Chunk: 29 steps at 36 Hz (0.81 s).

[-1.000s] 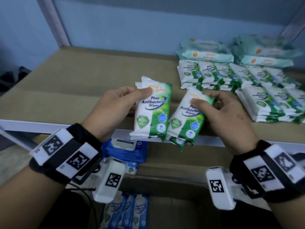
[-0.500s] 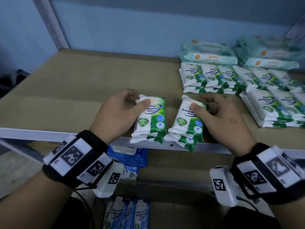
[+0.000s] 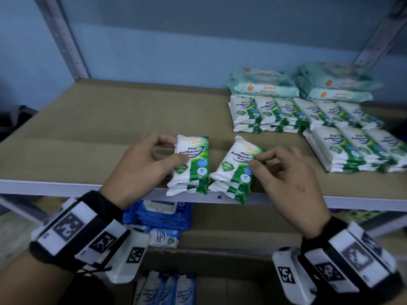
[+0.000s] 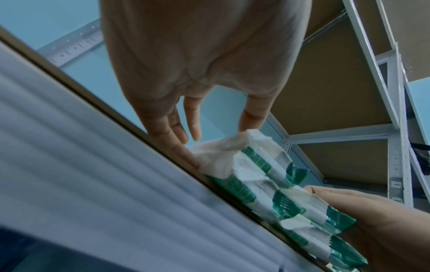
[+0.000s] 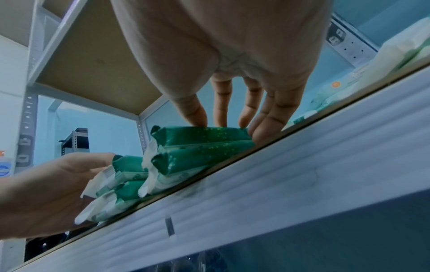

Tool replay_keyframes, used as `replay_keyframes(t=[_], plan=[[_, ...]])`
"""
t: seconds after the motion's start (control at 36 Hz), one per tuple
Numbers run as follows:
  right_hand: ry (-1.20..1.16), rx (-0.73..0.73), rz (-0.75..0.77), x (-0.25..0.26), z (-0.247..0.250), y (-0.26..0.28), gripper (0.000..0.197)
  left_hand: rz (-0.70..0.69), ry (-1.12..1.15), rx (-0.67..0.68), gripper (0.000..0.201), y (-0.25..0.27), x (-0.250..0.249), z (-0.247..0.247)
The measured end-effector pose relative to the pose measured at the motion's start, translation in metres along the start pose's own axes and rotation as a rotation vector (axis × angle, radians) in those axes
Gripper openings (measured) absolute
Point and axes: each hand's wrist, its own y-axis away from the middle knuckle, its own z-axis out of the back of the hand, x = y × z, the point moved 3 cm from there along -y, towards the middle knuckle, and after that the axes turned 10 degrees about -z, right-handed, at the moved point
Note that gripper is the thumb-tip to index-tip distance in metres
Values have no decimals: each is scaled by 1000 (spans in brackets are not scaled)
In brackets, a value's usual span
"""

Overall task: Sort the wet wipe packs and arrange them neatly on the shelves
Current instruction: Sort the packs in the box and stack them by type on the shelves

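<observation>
Two small stacks of green-and-white pine antibacterial wipe packs lie side by side at the front edge of the brown shelf board. My left hand grips the left stack, thumb on its top face and fingers at its far left corner. My right hand pinches the right edge of the right stack, which lies slightly tilted. The left wrist view shows the left stack under my fingertips. In the right wrist view my thumb rests on top of the right stack.
Rows of the same green packs and a second block fill the shelf's right side, with mint-coloured packs behind them. Blue packs lie on the lower shelf. A cardboard box with more packs stands below.
Both stacks went from held upright above the shelf edge to lying flat on the board. My hands lowered with them and moved slightly apart.
</observation>
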Motion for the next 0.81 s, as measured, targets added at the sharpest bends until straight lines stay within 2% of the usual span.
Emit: replay_keyframes(t=[0.11,0.19,0.39,0.61,0.69,0.81], plan=[[9,-14,0,3,1,4,12,1,7,52,43,3,0,1],[-9,-5,-25,6,2,6,17,1,16,47,37,5,-1,0],[-65,43,-51,7,-4,11,24,17,45,23,38,4,0,-1],[-146,68,-51,7,-9,8,19,39,94,-27,40,0,-1,-12],[-151,66,-33,7,-8,6,15,22,95,-11,37,-1,-5,-21],[-113,65,-25,3,-1,3,13,-11,116,32,47,1,-12,-34]])
